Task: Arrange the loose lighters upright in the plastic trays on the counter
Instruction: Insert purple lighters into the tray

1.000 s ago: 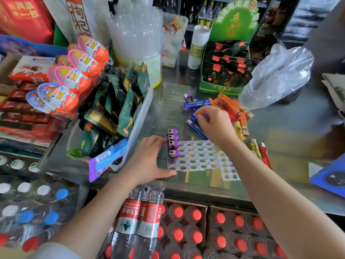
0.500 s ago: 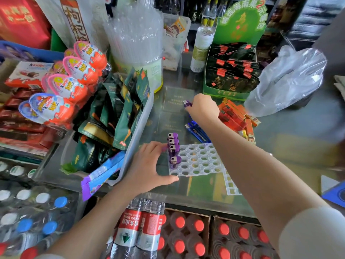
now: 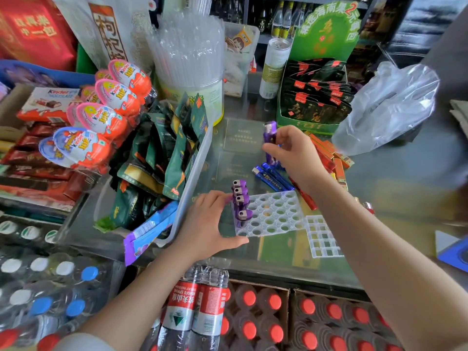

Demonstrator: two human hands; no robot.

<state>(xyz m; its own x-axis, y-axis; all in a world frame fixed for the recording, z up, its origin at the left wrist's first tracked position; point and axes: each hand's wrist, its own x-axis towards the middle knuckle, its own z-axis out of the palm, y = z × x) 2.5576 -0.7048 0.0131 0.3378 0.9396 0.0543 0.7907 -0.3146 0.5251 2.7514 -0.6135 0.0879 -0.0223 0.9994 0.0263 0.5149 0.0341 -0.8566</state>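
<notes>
Clear plastic tray (image 3: 273,214); glossy purple lighters (image 3: 240,198); reflective glass counter (image 3: 395,188).

I see a clear plastic tray with round holes (image 3: 272,214) lying flat on the glass counter (image 3: 379,198). Four purple lighters (image 3: 240,201) stand upright along its left edge. A second clear tray with square cells (image 3: 321,239) lies just beside it on the right. One purple lighter (image 3: 269,133) is held upright above the counter. Loose blue lighters (image 3: 272,177) and orange lighters (image 3: 329,153) lie flat behind the trays.
</notes>
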